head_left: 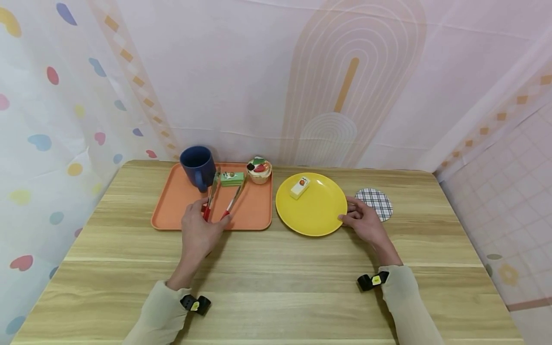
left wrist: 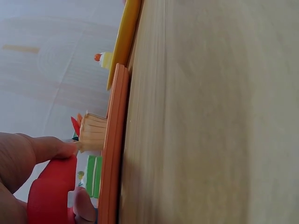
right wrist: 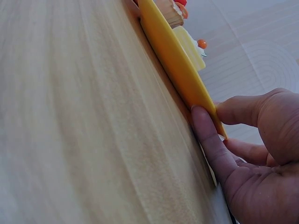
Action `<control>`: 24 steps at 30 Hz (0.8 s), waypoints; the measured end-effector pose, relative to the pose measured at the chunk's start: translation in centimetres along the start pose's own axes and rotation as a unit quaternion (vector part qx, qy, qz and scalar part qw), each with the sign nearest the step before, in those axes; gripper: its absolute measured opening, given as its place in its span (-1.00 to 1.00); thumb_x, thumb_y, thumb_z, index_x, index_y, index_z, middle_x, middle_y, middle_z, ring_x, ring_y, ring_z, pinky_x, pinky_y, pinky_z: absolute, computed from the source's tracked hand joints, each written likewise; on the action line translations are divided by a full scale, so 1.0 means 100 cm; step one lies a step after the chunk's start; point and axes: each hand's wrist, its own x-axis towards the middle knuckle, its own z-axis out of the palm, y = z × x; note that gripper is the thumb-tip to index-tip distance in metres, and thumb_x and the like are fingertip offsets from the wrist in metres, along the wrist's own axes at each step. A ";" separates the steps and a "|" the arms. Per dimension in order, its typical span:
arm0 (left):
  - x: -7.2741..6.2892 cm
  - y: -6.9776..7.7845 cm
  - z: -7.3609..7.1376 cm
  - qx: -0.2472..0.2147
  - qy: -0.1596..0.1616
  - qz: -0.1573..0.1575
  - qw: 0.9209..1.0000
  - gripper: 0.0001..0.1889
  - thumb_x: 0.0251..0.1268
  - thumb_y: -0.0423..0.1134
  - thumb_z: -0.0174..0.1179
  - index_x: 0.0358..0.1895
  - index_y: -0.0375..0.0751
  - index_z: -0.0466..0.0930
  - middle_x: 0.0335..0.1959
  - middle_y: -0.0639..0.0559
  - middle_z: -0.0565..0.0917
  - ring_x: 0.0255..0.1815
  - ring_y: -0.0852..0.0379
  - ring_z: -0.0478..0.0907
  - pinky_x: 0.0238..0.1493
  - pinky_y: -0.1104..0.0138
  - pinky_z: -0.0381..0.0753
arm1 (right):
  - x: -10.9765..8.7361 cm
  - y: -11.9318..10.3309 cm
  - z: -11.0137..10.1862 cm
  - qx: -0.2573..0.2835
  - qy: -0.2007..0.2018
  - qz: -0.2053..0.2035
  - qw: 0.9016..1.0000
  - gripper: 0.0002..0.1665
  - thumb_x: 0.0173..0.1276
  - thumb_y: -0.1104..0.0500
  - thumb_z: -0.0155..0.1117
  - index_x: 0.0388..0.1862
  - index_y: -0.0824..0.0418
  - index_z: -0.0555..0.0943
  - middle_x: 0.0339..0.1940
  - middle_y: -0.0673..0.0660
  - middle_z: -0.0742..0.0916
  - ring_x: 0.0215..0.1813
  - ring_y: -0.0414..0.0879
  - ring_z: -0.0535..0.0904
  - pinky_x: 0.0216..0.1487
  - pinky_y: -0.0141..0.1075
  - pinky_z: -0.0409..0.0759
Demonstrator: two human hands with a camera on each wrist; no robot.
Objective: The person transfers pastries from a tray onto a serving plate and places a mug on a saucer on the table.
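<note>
My left hand [head_left: 202, 227] holds red-handled tongs [head_left: 211, 194] by their handles, the arms spread on either side of a green cake slice [head_left: 232, 178]. That slice lies on an orange tray [head_left: 172, 211] between a blue mug [head_left: 199, 165] and a cupcake [head_left: 259, 170] topped with fruit. In the left wrist view, thumb and fingers are around the red handle [left wrist: 51, 191]. My right hand [head_left: 364, 220] pinches the right rim of a yellow plate [head_left: 315, 215], thumb above and fingers beneath in the right wrist view. A pale yellow cake slice [head_left: 299, 187] sits on the plate's upper left.
A round checked coaster [head_left: 377, 203] lies on the wooden table [head_left: 276, 297], just behind and right of my right hand. A patterned cloth [head_left: 241, 86] hangs along the table's back edge and sides. The plate stands close to the tray's right edge.
</note>
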 end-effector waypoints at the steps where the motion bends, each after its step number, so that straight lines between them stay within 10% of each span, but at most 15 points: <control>1: 0.000 0.000 0.000 0.001 -0.001 -0.002 1.000 -0.24 0.19 -0.10 0.48 0.38 -0.40 0.41 0.10 -0.33 0.50 0.01 -0.19 0.42 -0.15 0.11 0.41 | 0.000 0.000 0.000 0.000 0.001 0.000 1.000 -0.21 0.44 0.22 0.36 0.57 0.27 0.29 0.23 0.36 0.63 -0.10 -0.18 0.61 -0.18 -0.48 0.60; 24: 0.009 0.007 0.004 0.013 -0.046 -0.043 0.998 -0.18 0.21 -0.04 0.46 0.39 -0.46 0.34 0.13 -0.41 0.46 0.04 -0.25 0.41 -0.17 0.06 0.40 | -0.001 -0.001 0.001 -0.005 0.006 0.000 1.000 -0.25 0.43 0.22 0.37 0.54 0.27 0.34 0.19 0.34 0.65 -0.12 -0.18 0.59 -0.18 -0.49 0.58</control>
